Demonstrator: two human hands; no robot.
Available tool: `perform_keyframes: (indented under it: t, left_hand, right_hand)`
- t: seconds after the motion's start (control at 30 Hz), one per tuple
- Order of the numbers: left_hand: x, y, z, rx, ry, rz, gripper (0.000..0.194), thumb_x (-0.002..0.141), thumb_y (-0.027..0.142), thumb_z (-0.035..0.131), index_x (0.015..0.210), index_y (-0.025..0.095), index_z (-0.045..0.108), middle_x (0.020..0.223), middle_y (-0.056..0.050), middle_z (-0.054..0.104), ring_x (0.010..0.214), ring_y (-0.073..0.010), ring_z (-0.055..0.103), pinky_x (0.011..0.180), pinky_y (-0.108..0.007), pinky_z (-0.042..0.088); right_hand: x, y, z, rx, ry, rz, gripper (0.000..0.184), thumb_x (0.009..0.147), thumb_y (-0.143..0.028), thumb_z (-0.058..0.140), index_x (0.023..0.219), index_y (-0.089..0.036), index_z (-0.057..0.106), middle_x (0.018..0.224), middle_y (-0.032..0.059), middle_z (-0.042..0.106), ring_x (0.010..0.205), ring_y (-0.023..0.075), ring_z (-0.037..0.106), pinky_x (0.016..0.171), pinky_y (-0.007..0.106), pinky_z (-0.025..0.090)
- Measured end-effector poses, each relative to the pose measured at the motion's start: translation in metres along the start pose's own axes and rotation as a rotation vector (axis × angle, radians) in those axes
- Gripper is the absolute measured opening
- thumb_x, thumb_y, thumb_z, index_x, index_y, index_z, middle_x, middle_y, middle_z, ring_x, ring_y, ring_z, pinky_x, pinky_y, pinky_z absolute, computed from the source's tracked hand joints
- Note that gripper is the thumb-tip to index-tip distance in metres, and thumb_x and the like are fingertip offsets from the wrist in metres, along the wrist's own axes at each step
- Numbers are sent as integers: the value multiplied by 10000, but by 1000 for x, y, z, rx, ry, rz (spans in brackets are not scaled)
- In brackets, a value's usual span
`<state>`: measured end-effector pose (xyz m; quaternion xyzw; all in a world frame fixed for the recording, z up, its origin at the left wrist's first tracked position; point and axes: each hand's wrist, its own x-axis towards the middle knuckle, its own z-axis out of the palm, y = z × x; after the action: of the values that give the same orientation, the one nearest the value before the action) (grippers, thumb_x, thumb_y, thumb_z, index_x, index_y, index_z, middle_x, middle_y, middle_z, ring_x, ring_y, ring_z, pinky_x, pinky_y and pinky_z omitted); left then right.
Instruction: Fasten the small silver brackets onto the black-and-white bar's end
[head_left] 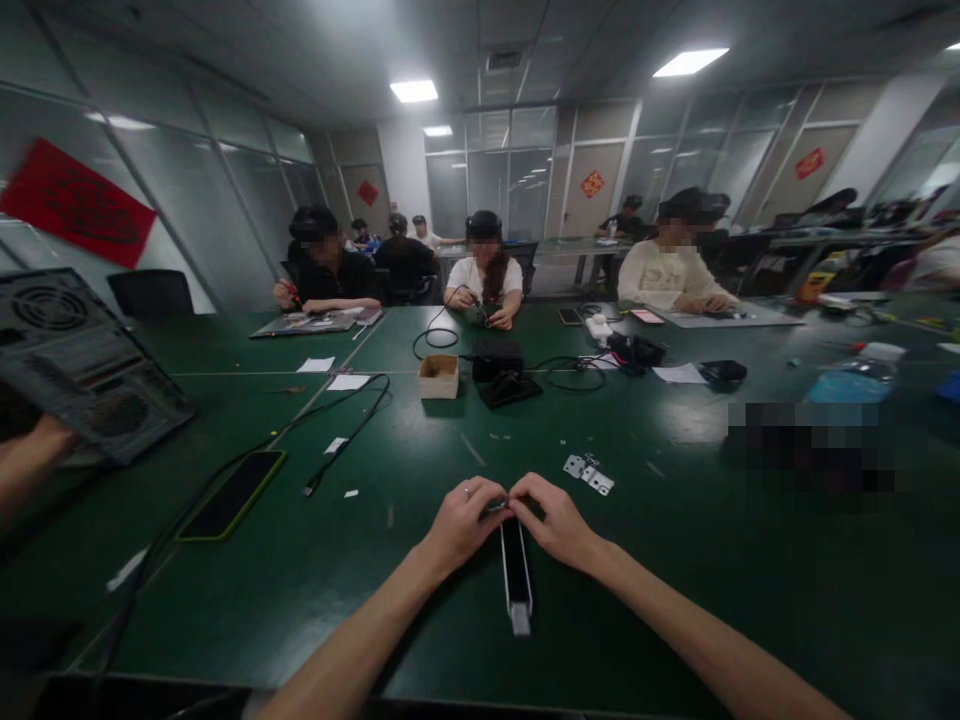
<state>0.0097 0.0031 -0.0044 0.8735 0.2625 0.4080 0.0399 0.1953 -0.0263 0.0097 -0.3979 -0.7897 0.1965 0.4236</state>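
Observation:
My left hand (463, 518) and my right hand (553, 518) meet fingertip to fingertip over the far end of a long narrow black part with a silvery frame (516, 575), which lies on the green table (675, 560) pointing toward me. Both hands are pinched closed at that end; whatever small piece sits between the fingertips is hidden. A small metal hinge-like bracket (589, 473) lies just beyond my right hand, with tiny screws near it.
A phone in a green case (231, 494) and black cables (341, 425) lie to the left. A computer case (79, 365) is at far left with another person's arm (30, 455). A cardboard box (439, 376) and black device (501, 372) sit ahead. Several people work across the table.

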Motion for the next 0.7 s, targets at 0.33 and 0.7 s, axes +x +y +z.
perform_keyframes:
  t: [0.33,0.7]
  left_hand:
    - [1,1,-5,126,-36,117,139,920,233,511,910,172,635,821,-46,686,698,-140,618,664,-269,478]
    - [0,-7,-13,38,-63,-68,116,837,175,544,912,169,632,857,-52,663,749,-141,621,693,-247,519]
  right_hand:
    - [-3,-1,-5,39,-64,123,196,902,-311,490,832,-177,614,792,38,592,716,156,551,642,285,462]
    - [-4,19,-24,-185,-53,-91,136,883,-232,501,925,-173,616,906,81,619,878,198,563,787,360,466]
